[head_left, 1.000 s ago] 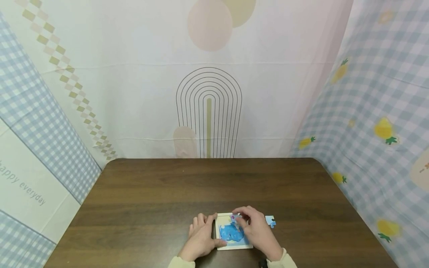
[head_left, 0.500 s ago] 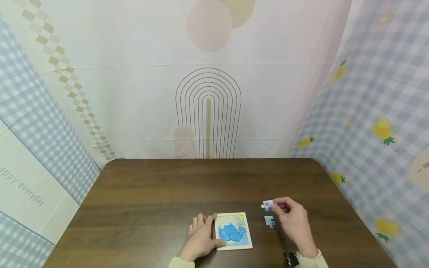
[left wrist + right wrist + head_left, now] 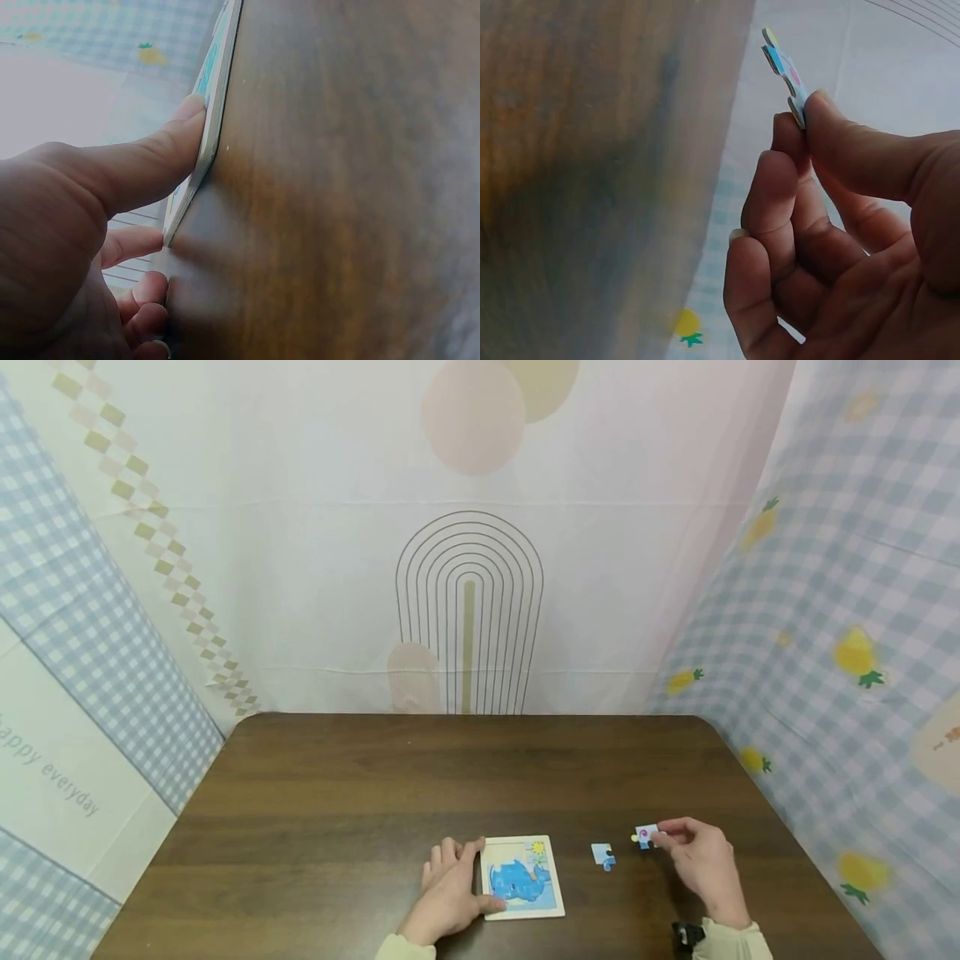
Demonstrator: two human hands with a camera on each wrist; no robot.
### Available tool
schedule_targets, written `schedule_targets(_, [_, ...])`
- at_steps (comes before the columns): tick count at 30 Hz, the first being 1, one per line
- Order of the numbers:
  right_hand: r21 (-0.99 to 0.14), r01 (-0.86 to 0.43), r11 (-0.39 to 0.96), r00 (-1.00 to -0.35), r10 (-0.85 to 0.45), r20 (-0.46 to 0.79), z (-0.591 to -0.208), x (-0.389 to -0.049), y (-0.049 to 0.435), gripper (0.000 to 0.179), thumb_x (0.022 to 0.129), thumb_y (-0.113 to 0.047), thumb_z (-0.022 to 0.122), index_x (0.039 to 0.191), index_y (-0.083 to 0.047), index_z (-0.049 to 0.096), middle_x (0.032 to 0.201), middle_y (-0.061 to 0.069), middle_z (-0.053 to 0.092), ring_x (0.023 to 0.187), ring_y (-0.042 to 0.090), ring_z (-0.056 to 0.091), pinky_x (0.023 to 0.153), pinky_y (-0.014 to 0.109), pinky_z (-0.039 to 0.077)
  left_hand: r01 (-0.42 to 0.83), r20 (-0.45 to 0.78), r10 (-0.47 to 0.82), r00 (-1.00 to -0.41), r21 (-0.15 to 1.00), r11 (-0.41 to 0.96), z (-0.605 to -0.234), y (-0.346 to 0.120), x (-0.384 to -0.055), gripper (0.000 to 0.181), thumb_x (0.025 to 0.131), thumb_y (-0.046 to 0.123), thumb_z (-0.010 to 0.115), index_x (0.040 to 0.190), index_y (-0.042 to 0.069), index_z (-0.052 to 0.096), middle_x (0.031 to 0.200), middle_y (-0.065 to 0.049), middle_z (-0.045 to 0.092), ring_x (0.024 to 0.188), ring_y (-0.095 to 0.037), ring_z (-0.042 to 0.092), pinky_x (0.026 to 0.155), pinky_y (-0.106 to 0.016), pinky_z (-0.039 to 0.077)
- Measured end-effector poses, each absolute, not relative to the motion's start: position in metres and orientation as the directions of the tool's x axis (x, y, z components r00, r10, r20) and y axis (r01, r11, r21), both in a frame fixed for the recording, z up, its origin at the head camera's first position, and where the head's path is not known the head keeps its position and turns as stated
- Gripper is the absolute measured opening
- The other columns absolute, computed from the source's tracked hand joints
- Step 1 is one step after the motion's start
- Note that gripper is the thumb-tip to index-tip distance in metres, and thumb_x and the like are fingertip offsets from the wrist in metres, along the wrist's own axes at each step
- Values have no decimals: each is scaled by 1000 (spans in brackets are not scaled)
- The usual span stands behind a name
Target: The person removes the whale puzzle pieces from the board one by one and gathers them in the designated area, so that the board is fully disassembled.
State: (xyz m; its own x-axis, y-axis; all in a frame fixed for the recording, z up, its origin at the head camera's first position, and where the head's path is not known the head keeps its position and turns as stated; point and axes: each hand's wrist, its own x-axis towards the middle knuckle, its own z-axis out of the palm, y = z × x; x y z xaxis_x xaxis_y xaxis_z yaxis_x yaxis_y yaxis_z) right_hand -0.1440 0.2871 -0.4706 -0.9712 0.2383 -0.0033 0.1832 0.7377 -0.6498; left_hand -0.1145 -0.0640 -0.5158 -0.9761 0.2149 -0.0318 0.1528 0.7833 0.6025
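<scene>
A small jigsaw puzzle board [image 3: 521,881] with a pale frame lies on the table; it shows a blue whale and a yellow sun. My left hand [image 3: 450,893] rests at its left side, thumb pressing on the lower left of the board and index finger touching the upper left corner. In the left wrist view the thumb [image 3: 161,154] lies straight over the board's edge. Off to the right, my right hand [image 3: 701,864] pinches a puzzle piece [image 3: 645,837] between thumb and fingertips. The right wrist view shows this piece [image 3: 787,75] edge-on, raised off the table.
Another light blue puzzle piece [image 3: 602,855] lies on the table between the board and my right hand. The brown wooden table [image 3: 375,777] meets a white patterned cloth [image 3: 322,568] at the back. Checked cloth [image 3: 810,693] hangs along the right side.
My right hand has moved from over the board to the right, carrying the puzzle piece past the loose one, then lower towards the table. The left hand has stayed in place.
</scene>
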Motion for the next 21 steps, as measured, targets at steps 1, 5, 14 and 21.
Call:
schedule_targets(1, [-652, 192, 733, -972, 233, -25, -472, -145, 288, 27, 88, -27, 73, 99, -3, 72, 82, 4, 70, 72, 15, 60, 62, 33, 44, 152, -34, 216, -976, 604, 783, -516, -64, -115, 91, 68, 50, 83, 141, 10, 48, 101, -3, 39, 90, -23, 32, 77, -38, 28])
schedule_targets(5, [-665, 218, 714, -973, 216, -87, -477, -149, 288, 27, 87, -25, 73, 100, -1, 72, 82, 6, 71, 73, 18, 62, 65, 39, 48, 160, -23, 219, -975, 610, 776, -515, -64, -115, 91, 68, 49, 83, 141, 9, 48, 101, -3, 39, 90, -23, 32, 77, -38, 28])
schedule_targets(14, [-629, 243, 739, -969, 215, -122, -484, -150, 287, 25, 88, -24, 71, 98, -2, 73, 79, 1, 69, 70, 15, 61, 64, 40, 48, 161, -13, 213, -977, 610, 776, -515, -65, -114, 90, 67, 49, 84, 140, 9, 49, 99, -2, 37, 90, -22, 32, 77, -37, 28])
schedule_targets(21, [-578, 285, 765, -959, 224, -175, -487, -151, 289, 27, 89, -32, 70, 101, -7, 72, 84, -1, 68, 72, 17, 61, 58, 39, 45, 164, -11, 214, -977, 606, 779, -515, -64, -114, 90, 68, 48, 83, 141, 10, 49, 100, -2, 38, 90, -22, 32, 77, -37, 28])
